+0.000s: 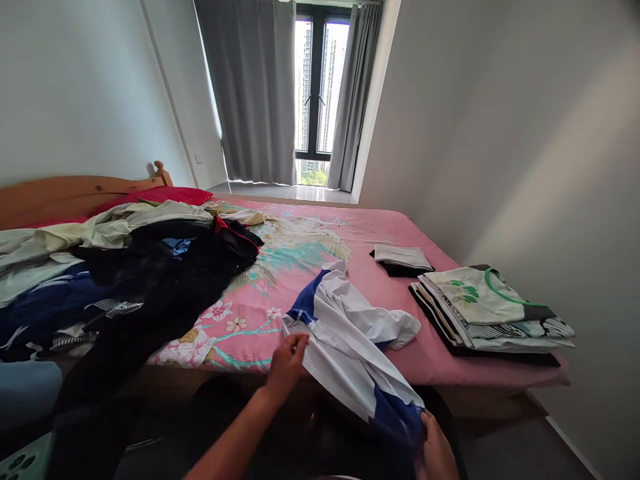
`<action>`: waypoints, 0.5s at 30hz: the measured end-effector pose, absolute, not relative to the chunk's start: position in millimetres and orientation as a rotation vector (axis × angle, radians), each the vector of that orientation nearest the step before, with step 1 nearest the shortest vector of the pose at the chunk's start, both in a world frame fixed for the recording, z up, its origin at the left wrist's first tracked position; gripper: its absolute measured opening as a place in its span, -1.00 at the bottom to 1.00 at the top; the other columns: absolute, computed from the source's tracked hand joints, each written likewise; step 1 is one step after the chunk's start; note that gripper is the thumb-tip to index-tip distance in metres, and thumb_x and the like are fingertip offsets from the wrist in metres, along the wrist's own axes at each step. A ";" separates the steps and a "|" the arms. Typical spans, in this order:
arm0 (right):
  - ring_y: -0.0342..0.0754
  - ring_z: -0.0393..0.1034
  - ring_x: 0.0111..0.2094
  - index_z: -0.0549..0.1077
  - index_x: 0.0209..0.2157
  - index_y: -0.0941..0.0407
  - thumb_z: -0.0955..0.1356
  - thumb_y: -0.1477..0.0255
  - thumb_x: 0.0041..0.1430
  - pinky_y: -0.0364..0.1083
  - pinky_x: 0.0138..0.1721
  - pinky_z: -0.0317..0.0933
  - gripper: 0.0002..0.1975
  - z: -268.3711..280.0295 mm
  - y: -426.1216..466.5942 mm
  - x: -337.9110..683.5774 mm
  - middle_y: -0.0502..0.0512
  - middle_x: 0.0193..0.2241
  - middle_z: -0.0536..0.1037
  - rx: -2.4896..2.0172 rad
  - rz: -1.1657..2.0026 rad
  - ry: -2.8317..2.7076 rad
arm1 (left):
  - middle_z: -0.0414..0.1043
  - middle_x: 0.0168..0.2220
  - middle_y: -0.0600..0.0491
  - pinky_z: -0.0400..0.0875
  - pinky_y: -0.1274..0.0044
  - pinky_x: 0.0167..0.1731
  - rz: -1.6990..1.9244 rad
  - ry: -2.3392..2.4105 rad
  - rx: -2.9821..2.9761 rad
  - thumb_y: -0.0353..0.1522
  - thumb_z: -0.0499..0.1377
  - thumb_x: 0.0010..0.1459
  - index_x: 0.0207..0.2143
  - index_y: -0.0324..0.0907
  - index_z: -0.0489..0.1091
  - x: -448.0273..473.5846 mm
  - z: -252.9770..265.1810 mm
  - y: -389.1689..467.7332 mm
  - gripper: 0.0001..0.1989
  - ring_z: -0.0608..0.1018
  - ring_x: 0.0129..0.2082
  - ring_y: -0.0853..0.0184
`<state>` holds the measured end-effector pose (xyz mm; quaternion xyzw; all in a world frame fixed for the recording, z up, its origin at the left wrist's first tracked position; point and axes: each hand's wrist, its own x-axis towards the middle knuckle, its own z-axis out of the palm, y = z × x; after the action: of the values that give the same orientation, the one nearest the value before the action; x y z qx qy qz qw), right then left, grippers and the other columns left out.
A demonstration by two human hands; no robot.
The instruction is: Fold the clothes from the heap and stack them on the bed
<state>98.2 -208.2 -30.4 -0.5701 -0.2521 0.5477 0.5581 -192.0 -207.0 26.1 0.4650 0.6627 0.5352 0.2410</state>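
A white shirt with blue panels [345, 333] lies loosely spread across the near edge of the bed, its lower part hanging over toward me. My left hand [287, 367] is at the shirt's left edge, fingers bent together in a pinch on the cloth; the exact contact is partly hidden. At the lower right, my right hand [436, 445] grips the blue corner of the shirt between thumb and fingers. The cloth runs slantwise between the two hands, with one sleeve [403, 328] lying out to the right on the sheet.
The bed has a pink flowered sheet [380, 227]. A heap of dark and pale clothes [165, 280] covers its left side. On the right stand a stack of folded clothes [480, 307] and a smaller folded pile [403, 259]. A wooden headboard [75, 190] is at left.
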 end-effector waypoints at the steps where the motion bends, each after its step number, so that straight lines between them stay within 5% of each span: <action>1: -0.07 0.38 -0.40 0.45 -0.42 0.12 0.42 0.27 -0.29 -0.15 -0.39 0.32 -0.69 -31.9 -210.4 100.2 -0.04 -0.48 0.51 -1.342 1.351 -0.540 | 0.52 -0.30 -0.02 0.38 0.50 -0.23 1.427 1.917 1.336 -0.11 -0.02 0.16 -0.26 -0.19 0.45 -210.5 26.6 -192.9 -0.61 0.52 -0.27 0.27; 6: -0.06 0.40 -0.41 0.42 -0.43 0.11 0.43 0.26 -0.34 -0.12 -0.37 0.33 -0.65 -39.5 -213.1 96.9 -0.06 -0.51 0.50 -1.285 1.456 -0.468 | 0.54 -0.23 0.04 0.34 0.54 -0.16 1.095 2.047 1.570 -0.21 -0.03 0.16 -0.21 -0.12 0.47 -261.4 24.2 -126.2 -0.67 0.53 -0.22 0.32; 10: -0.01 0.43 -0.43 0.41 -0.42 0.11 0.43 0.24 -0.29 -0.10 -0.42 0.32 -0.66 -32.8 -211.6 97.4 -0.03 -0.53 0.49 -1.286 1.457 -0.612 | 0.56 -0.26 0.01 0.33 0.51 -0.15 0.778 2.055 1.631 -0.38 0.17 -0.07 -0.34 -0.12 0.52 -270.7 18.0 -95.5 -0.80 0.53 -0.20 0.25; 15: 0.04 0.44 -0.45 0.39 -0.33 0.11 0.46 0.18 -0.29 -0.07 -0.45 0.31 -0.55 -18.8 -217.6 102.4 -0.01 -0.53 0.51 -1.318 1.499 -0.734 | 0.54 -0.26 -0.02 0.32 0.49 -0.22 0.559 2.018 1.645 -0.52 0.20 -0.31 -0.30 -0.14 0.52 -281.6 13.4 -98.9 -0.60 0.51 -0.23 0.19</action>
<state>102.4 -217.6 -18.8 -0.5416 -0.3017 0.6160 0.4861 -281.6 -98.9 13.4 0.6001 0.7363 0.2040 0.2369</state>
